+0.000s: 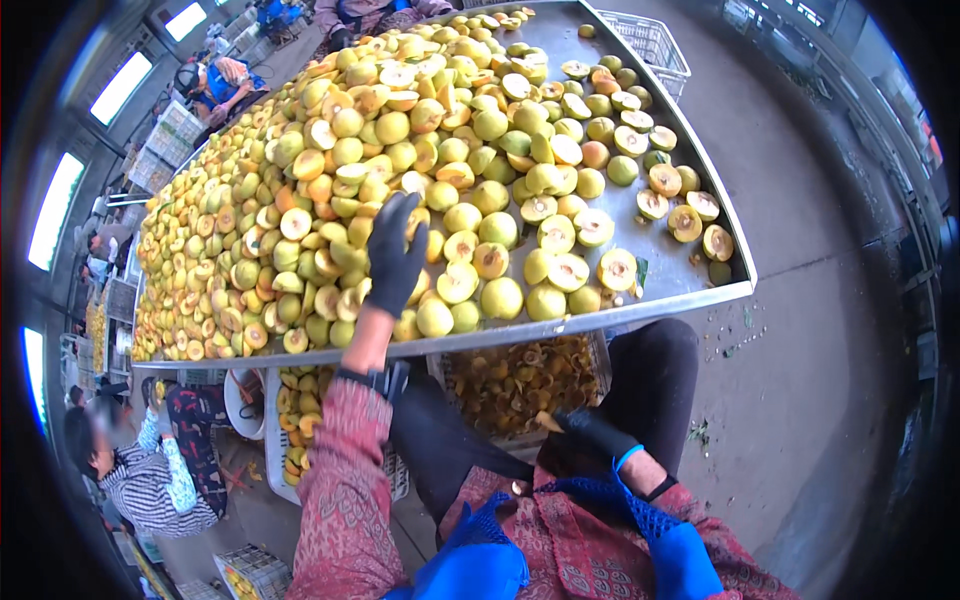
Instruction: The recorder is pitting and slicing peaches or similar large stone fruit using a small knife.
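Observation:
My left hand (396, 259), in a black glove, reaches over the near part of a heap of yellow-green fruit (345, 150), many cut in half. Its thumb and fingers are parted around a yellow fruit piece (418, 220); whether they grip it is not clear. Low above my lap, my right hand (598, 436), also black-gloved, is closed on a small tan object (550, 422). Most of that object is hidden, so its kind cannot be told. Cut halves with brown or pale centres lie on the metal table (645, 296) at the right.
Below the table's near edge stands a crate (602, 367) of brownish fruit scraps (521, 386). A white crate (274, 450) of fruit halves stands left of my legs, beside a white bucket (247, 405). Other people work along the left and far sides. An open-work crate (652, 45) is beyond the table.

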The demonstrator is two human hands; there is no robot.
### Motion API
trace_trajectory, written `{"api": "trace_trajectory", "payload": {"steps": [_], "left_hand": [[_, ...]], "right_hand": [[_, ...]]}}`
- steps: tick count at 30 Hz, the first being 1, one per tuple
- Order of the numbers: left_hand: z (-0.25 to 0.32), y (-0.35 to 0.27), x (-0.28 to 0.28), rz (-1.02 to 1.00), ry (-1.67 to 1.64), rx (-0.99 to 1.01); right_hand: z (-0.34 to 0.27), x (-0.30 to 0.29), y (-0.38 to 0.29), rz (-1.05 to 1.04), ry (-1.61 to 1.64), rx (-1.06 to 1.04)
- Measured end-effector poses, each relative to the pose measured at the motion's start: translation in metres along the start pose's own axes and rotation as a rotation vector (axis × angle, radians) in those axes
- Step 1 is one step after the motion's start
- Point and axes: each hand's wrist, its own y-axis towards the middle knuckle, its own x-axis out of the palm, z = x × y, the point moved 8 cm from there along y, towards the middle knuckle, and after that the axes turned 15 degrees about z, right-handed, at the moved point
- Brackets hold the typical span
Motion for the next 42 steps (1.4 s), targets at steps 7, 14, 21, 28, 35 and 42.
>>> {"api": "trace_trajectory", "payload": {"steps": [7, 14, 21, 28, 35, 42], "left_hand": [[-0.099, 0.029, 0.183, -0.593, 0.379, -0.024], [-0.112, 0.017, 0.091, -0.061, -0.172, -0.392], [0.038, -0.055, 0.004, -0.140, -0.715, -1.113], [0.175, -0.064, -0.052, -0.185, -0.669, -0.623], [0.185, -0.090, -0.103, 0.426, -1.030, -0.853], [0.195, -0.081, -0.126, 0.278, -0.485, -0.669]], "right_hand": [[-0.012, -0.012, 0.009, -0.001, 0.033, 0.166], [-0.006, -0.002, -0.003, -0.146, 0.100, 0.329], [-0.073, -0.116, 0.029, 0.604, 0.644, -0.021], [-0.154, -0.112, 0.031, 0.358, 0.968, 0.210], [-0.187, -0.087, -0.005, 0.624, 0.890, -0.274], [-0.240, -0.103, -0.048, 0.692, -0.179, -0.692]]}}
